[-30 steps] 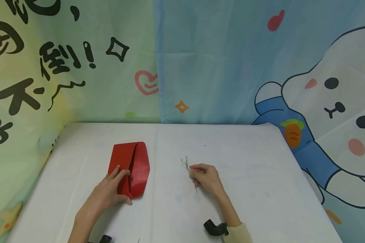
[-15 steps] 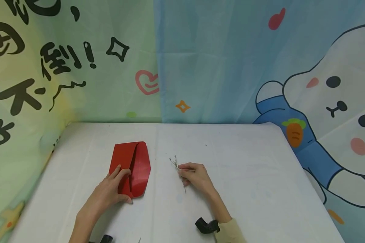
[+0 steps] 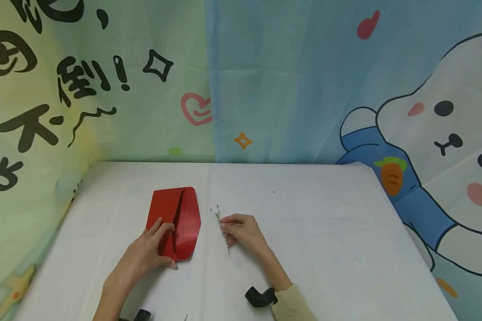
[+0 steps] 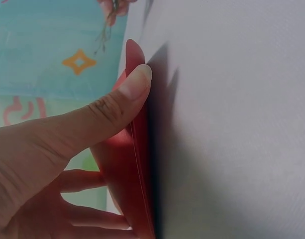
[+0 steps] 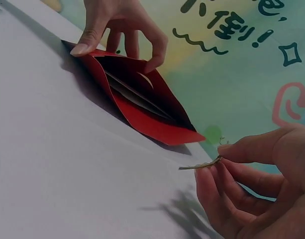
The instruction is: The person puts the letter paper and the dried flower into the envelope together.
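Observation:
A red paper envelope (image 3: 189, 225) lies on the white table with its flap to the right. My left hand (image 3: 146, 252) grips its near edge, thumb at the corner and fingers over the front. Seen from the right wrist, the envelope's mouth (image 5: 157, 130) gapes, and pale flat sheets (image 5: 137, 97) show inside. Between thumb and fingertips my right hand (image 3: 245, 232) pinches a thin dried sprig (image 3: 216, 214), just right of the flap and apart from it. The sprig's bare stem (image 5: 192, 167) pokes out past the fingers; part of it is hidden by them.
The white tabletop (image 3: 325, 232) stretches off to the right. A printed cloth backdrop (image 3: 265, 80) hangs behind it. Black curved pieces sit at the wrists, such as the right wrist mount (image 3: 261, 297). A thin dark tip (image 3: 186, 317) shows at the bottom edge.
My right hand has moved left with the sprig, closing in on the envelope. The left hand and the envelope have stayed in place, while the whole view has shifted slightly.

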### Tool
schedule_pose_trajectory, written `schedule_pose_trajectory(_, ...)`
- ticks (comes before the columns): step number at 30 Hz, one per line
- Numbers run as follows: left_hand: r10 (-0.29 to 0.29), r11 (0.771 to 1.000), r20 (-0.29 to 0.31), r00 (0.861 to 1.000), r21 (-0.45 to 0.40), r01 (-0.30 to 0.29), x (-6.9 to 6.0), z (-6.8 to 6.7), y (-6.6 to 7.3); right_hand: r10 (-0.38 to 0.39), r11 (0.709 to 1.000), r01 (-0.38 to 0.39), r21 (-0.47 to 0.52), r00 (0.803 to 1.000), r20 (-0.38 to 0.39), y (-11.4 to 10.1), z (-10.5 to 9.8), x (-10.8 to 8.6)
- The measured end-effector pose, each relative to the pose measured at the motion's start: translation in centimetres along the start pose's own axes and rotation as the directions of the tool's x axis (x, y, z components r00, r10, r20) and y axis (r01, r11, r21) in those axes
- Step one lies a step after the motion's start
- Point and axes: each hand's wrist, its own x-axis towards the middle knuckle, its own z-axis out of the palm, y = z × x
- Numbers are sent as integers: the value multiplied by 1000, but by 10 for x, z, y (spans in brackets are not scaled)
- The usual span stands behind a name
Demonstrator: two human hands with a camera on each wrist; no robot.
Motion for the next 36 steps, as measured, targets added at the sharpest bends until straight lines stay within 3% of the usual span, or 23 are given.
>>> schedule_pose_trajectory(7,7,1000,-26,1000,30,-6,0,2,0,3,999,-3,36,1000,1,-5,17,5)
schedule_pose_trajectory(17,15,999,-47,999,34,-13,1,3,-2,-14,994,6,109,997,71,-15,39,16)
schedule_pose_trajectory(22,8,1000,-31,999,19,-7,2,4,-3,12,990,-25,142,996,93,-18,52,21)
schedule_pose_trajectory(29,-18,1000,-6,1000,11,18,0,4,-4,57,987,-69,143,995,87,-22,76,29)
schedule_pose_trajectory(36,-13,1000,-12,1000,14,13,1,2,-2,23,995,-28,98,998,60,-26,95,37)
